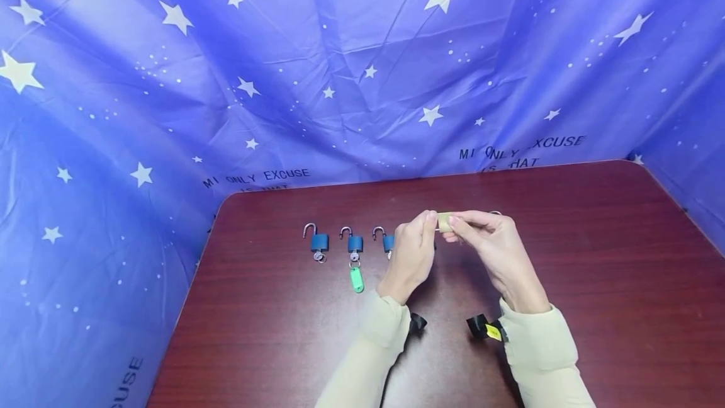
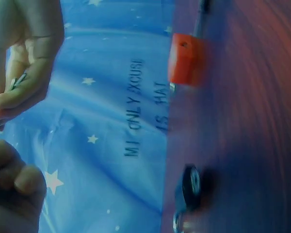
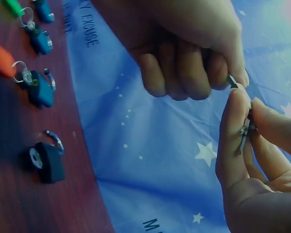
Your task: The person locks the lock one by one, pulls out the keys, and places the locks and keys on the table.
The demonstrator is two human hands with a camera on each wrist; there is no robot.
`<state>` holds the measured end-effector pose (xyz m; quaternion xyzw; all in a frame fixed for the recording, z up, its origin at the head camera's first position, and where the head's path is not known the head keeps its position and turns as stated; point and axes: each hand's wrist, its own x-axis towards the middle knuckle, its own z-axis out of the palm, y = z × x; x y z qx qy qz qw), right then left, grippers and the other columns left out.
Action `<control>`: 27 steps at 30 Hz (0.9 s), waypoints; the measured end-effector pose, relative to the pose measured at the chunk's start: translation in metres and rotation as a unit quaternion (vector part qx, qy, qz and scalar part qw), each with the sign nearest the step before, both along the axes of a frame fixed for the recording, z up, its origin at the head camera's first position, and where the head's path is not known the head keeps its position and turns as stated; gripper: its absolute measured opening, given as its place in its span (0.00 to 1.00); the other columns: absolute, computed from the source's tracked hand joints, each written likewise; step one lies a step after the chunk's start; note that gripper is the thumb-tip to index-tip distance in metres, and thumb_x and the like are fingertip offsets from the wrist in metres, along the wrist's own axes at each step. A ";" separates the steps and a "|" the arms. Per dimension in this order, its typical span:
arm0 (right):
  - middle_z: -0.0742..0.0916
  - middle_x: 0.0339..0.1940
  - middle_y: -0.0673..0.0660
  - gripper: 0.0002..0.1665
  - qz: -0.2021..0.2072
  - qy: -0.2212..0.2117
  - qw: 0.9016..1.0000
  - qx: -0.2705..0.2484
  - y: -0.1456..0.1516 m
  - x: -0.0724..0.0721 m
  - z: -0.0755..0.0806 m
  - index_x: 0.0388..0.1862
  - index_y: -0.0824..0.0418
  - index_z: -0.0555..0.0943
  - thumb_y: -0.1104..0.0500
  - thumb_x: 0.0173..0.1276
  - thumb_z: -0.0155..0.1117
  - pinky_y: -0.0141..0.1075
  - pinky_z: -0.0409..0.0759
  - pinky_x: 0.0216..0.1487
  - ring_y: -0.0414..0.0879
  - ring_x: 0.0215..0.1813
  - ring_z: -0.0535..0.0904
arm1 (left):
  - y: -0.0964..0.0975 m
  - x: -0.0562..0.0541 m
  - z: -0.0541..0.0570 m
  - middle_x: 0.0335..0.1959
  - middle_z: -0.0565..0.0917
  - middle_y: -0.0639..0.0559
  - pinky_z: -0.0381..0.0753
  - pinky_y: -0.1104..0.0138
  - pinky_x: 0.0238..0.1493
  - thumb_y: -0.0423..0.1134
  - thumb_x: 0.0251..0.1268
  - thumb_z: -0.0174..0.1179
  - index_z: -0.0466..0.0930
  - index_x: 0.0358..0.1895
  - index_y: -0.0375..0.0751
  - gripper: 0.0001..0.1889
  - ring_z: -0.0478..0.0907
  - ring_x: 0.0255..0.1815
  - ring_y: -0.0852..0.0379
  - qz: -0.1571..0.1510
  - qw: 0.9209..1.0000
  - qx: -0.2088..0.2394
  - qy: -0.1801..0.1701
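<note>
Between the two hands, raised above the table, is a small brass-coloured padlock (image 1: 444, 222). My left hand (image 1: 410, 254) has its fingers curled and pinches the left end of it with thumb and forefinger. From the other side my right hand (image 1: 501, 250) grips its body between thumb and fingers. A thin metal piece that looks like a key (image 3: 244, 138) sticks out at the right fingers. Much of the padlock is covered by the fingers. A black padlock (image 3: 51, 162) with a raised shackle lies on the table below.
Blue padlocks (image 1: 320, 242) with open shackles and keys lie in a row on the dark red table (image 1: 249, 332). One key carries a green tag (image 1: 357, 279), another an orange tag (image 3: 1, 58). Near the black padlock is an orange block (image 2: 182, 60). A starry blue curtain (image 1: 340, 131) hangs behind.
</note>
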<state>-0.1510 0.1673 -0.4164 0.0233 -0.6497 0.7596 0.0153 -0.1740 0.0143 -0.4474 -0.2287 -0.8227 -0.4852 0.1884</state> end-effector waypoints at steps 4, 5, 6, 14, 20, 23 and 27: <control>0.91 0.31 0.50 0.06 -0.004 0.018 1.000 -0.002 -0.005 0.001 0.004 0.41 0.62 0.88 0.66 0.68 0.66 0.33 0.86 0.39 0.42 0.31 0.88 | -0.002 -0.001 0.003 0.12 0.64 0.58 0.59 0.76 0.18 0.42 0.82 0.39 0.72 0.25 0.43 0.21 0.60 0.14 0.68 0.013 1.000 0.010 0.003; 0.91 0.31 0.51 0.06 -0.007 0.023 1.000 0.002 -0.006 0.002 0.006 0.42 0.64 0.88 0.66 0.68 0.66 0.34 0.86 0.39 0.42 0.31 0.89 | -0.002 -0.001 0.004 0.11 0.64 0.58 0.60 0.76 0.18 0.43 0.82 0.39 0.71 0.25 0.43 0.22 0.61 0.14 0.69 0.014 1.000 0.015 0.000; 0.91 0.31 0.51 0.07 -0.010 0.029 0.999 0.009 -0.007 0.002 0.007 0.42 0.67 0.87 0.66 0.68 0.67 0.34 0.86 0.38 0.42 0.30 0.89 | -0.002 -0.001 0.004 0.11 0.65 0.58 0.60 0.76 0.17 0.43 0.82 0.40 0.71 0.24 0.43 0.22 0.62 0.13 0.69 0.017 1.000 0.021 -0.003; 0.91 0.29 0.49 0.17 -0.018 0.036 0.998 0.049 -0.016 0.005 0.013 0.47 0.80 0.81 0.66 0.67 0.67 0.33 0.86 0.36 0.42 0.30 0.89 | 0.000 -0.001 0.003 0.11 0.63 0.58 0.57 0.75 0.17 0.43 0.81 0.40 0.65 0.18 0.43 0.25 0.58 0.14 0.67 0.061 0.996 0.060 -0.023; 0.91 0.28 0.49 0.16 -0.028 0.032 0.998 0.040 -0.019 0.003 0.016 0.46 0.81 0.81 0.66 0.67 0.68 0.31 0.85 0.34 0.42 0.29 0.88 | 0.000 -0.003 0.005 0.11 0.60 0.59 0.56 0.74 0.16 0.43 0.82 0.39 0.64 0.18 0.44 0.25 0.57 0.13 0.66 0.064 0.997 0.051 -0.003; 0.91 0.28 0.50 0.16 -0.033 0.033 0.998 0.034 -0.019 0.003 0.016 0.46 0.81 0.81 0.67 0.66 0.68 0.31 0.86 0.34 0.42 0.29 0.88 | 0.000 -0.005 0.005 0.12 0.59 0.60 0.56 0.74 0.16 0.43 0.82 0.39 0.63 0.18 0.44 0.25 0.55 0.14 0.68 0.052 0.997 0.050 -0.014; 0.91 0.31 0.51 0.14 -0.033 0.024 0.999 0.010 -0.018 0.002 0.012 0.45 0.79 0.82 0.67 0.66 0.67 0.34 0.87 0.36 0.44 0.30 0.89 | -0.002 -0.007 0.005 0.12 0.61 0.59 0.58 0.74 0.17 0.45 0.82 0.39 0.65 0.19 0.44 0.25 0.56 0.14 0.67 0.028 0.997 0.051 -0.048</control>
